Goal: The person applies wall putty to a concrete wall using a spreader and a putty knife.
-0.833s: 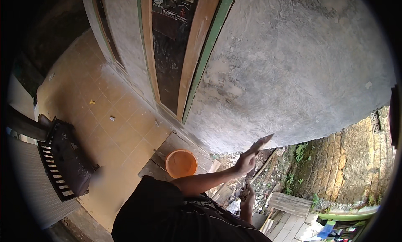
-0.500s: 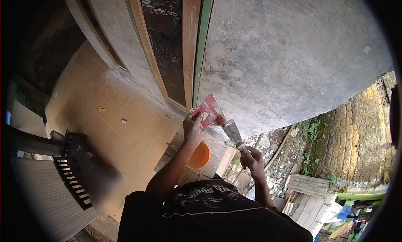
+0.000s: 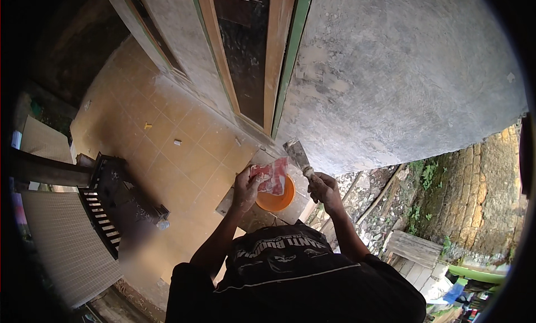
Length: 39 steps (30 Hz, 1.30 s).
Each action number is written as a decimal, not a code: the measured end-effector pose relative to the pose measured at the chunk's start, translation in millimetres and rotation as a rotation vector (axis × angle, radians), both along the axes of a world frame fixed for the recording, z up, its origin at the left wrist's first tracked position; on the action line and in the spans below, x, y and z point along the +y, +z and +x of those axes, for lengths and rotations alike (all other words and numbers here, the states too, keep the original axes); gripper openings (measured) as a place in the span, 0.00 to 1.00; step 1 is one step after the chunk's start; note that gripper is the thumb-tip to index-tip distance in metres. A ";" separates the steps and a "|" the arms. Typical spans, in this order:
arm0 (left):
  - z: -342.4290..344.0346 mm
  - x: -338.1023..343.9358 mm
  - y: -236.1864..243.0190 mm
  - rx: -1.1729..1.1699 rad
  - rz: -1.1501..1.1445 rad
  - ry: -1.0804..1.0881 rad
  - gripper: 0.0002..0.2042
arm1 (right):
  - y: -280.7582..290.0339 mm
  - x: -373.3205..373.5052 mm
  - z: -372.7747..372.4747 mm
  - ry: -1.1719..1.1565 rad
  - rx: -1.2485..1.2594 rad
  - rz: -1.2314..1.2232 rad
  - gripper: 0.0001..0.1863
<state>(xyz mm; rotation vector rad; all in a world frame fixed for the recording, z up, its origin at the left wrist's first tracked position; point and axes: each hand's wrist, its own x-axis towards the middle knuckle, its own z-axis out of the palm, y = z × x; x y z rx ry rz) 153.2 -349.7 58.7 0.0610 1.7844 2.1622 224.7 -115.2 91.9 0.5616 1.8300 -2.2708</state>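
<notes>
My left hand grips a flat red sheet smeared with pale paste, thumb on top. Its exact kind I cannot make out. Closed around the handle of a putty knife is my right hand; the blade points up and to the left, dirty with whitish residue. The blade and the red sheet are apart. Below the sheet an orange bucket stands on the tiled ledge, partly hidden by the sheet and my left hand. Ahead rises a grey plastered wall with lighter patches beside the green-edged frame.
A wooden door or window frame borders the wall. Left lies a tan tiled floor with small scraps, and a dark slatted bench. Rubble and a weathered stone wall are on the right.
Both hands have come down and nearer my body. The putty knife blade, earlier against the red sheet's edge, is now apart from it. The sheet now hangs over the bucket. The view has shifted.
</notes>
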 end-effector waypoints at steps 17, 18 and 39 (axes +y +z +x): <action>-9.7 -33.2 65.7 -0.177 0.364 0.200 0.13 | 26.9 6.2 16.0 0.107 -0.001 0.079 0.15; -7.1 -28.5 69.3 -0.167 0.358 0.210 0.13 | 33.5 6.0 15.6 0.220 -0.056 0.012 0.15; -4.1 -28.8 68.9 -0.415 0.494 0.061 0.09 | -1.4 -0.6 15.0 -0.141 0.433 0.691 0.18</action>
